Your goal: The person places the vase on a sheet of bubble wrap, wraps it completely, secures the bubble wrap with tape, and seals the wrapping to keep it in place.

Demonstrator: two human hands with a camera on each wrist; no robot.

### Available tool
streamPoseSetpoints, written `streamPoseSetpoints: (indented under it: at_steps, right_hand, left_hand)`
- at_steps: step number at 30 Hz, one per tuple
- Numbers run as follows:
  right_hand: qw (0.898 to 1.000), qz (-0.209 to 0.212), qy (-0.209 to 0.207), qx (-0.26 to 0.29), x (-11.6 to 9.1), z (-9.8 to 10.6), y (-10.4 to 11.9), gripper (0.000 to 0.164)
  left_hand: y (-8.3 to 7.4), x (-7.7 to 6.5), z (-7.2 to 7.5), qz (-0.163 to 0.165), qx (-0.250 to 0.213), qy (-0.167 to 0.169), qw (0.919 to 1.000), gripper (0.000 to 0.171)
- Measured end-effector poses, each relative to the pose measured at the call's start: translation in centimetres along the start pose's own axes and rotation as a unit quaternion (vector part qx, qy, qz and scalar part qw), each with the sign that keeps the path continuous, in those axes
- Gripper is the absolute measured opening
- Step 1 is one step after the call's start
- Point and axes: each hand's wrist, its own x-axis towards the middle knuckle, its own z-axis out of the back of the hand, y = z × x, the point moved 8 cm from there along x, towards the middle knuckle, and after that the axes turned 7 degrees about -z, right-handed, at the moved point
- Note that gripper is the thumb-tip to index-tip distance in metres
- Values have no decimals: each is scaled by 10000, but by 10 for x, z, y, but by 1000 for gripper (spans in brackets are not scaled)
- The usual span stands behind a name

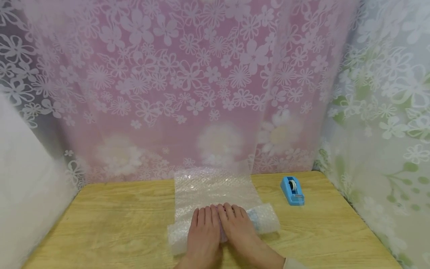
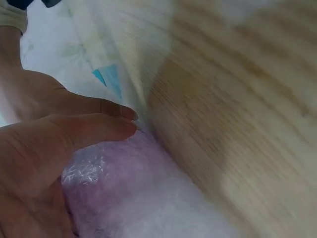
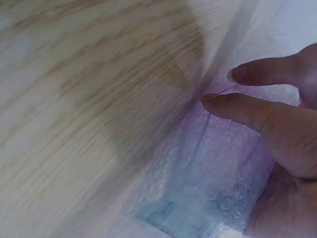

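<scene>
A bubble-wrapped bundle (image 1: 268, 218) lies slantwise near the front of the wooden table, with pink and bluish colour showing through its layers. From its far side a flat sheet of bubble wrap (image 1: 215, 186) runs to the table's back edge. Side by side over the bundle's middle, my left hand (image 1: 205, 231) and right hand (image 1: 239, 228) grip it, fingers over the top. Both wrist views show the thumbs on the near side, the left thumb (image 2: 99, 130) close to the other hand's. What the wrap encloses cannot be made out.
A blue tape dispenser (image 1: 292, 192) stands at the back right of the wooden table (image 1: 124, 216). A pink flowered curtain (image 1: 188, 82) hangs behind the table, with pale hangings along both sides.
</scene>
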Motion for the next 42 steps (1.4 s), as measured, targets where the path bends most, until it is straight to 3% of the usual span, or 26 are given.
streamPoseSetpoints:
  at_steps: [4,7,9,12,16,19,24,34,39,42]
  right_hand:
    - [10000,-10,-85,-5,2,2,0,40]
    - [9999,-40,-145,54,3,5,0,37]
    - [9997,-61,-203,145,3,8,0,35]
    - [9997,-76,-156,163,2,8,0,37]
    - [9996,-64,278,38,-1,4,0,51]
    - [9985,-86,532,69,-4,5,-1,59]
    - [9968,-73,740,284,-7,6,-2,82]
    - [9828,-184,1804,348,-13,7,4,78]
    - [9721,-311,2253,576,-16,4,6,78]
    - [9706,-284,2308,625,-17,5,7,83]
  left_hand:
    - [3,6,2,-45,327,-607,9976,36]
    - [6,8,3,-60,408,-995,9942,32]
    - [7,8,2,-109,391,-1052,9936,31]
    - [7,6,-4,-179,360,-859,9955,31]
    - [7,3,-8,-227,130,-640,9976,60]
    - [5,1,-6,-293,-36,-663,9974,76]
    - [2,0,-2,-333,-131,-609,9975,82]
    - [-4,-10,1,-175,-603,29,9980,84]
    - [-6,-13,4,-257,-482,45,9985,90]
    - [-7,-16,7,-319,-401,-187,9985,93]
